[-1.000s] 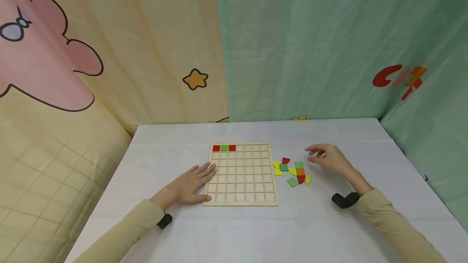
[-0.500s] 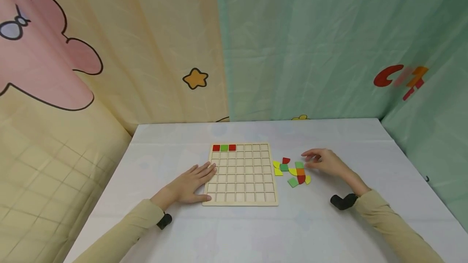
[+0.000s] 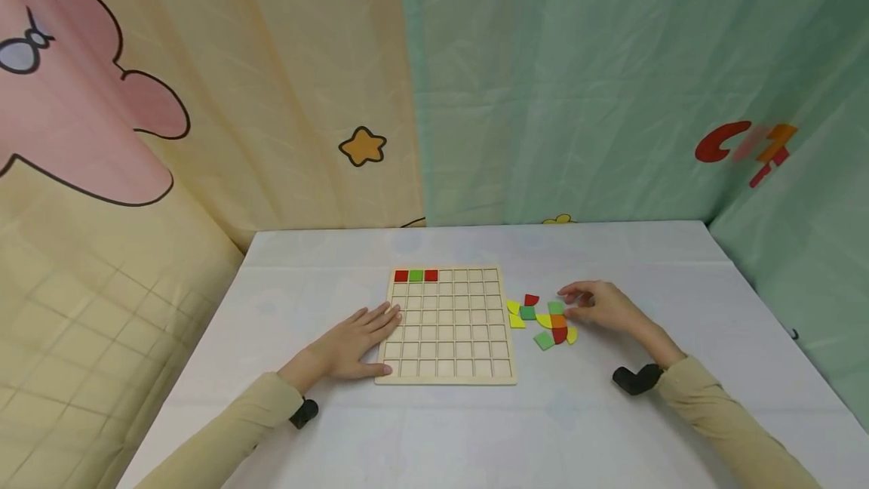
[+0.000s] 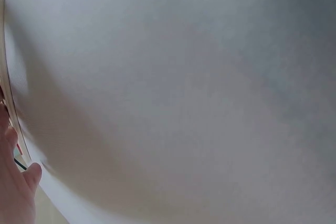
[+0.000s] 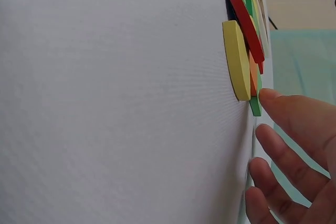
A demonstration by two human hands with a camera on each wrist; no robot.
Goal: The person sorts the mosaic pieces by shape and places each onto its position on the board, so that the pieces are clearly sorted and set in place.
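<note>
A pale wooden grid board (image 3: 444, 379) lies on the white table. My left hand (image 3: 353, 344) rests flat on its left edge, fingers spread. Three square tiles sit in the board's top row: a red tile (image 3: 402, 276), a green tile (image 3: 416, 276) and another red tile (image 3: 431, 276). My right hand (image 3: 604, 306) hovers with loosely bent fingers at the right side of a loose green tile (image 3: 556, 308). In the right wrist view, the thumb (image 5: 294, 111) is beside that tile; whether it touches cannot be told. Nothing shows between thumb and fingers.
Loose tiles lie right of the board: an orange square (image 3: 557, 321), a red quarter-round (image 3: 559, 335), a yellow curved tile (image 3: 572, 335), a green square (image 3: 544, 340) and several others. A printed curtain (image 3: 577, 96) hangs behind the table.
My right hand has moved slightly left and down toward the loose green tile, its fingers lowering beside it. My left hand and the board stay put.
</note>
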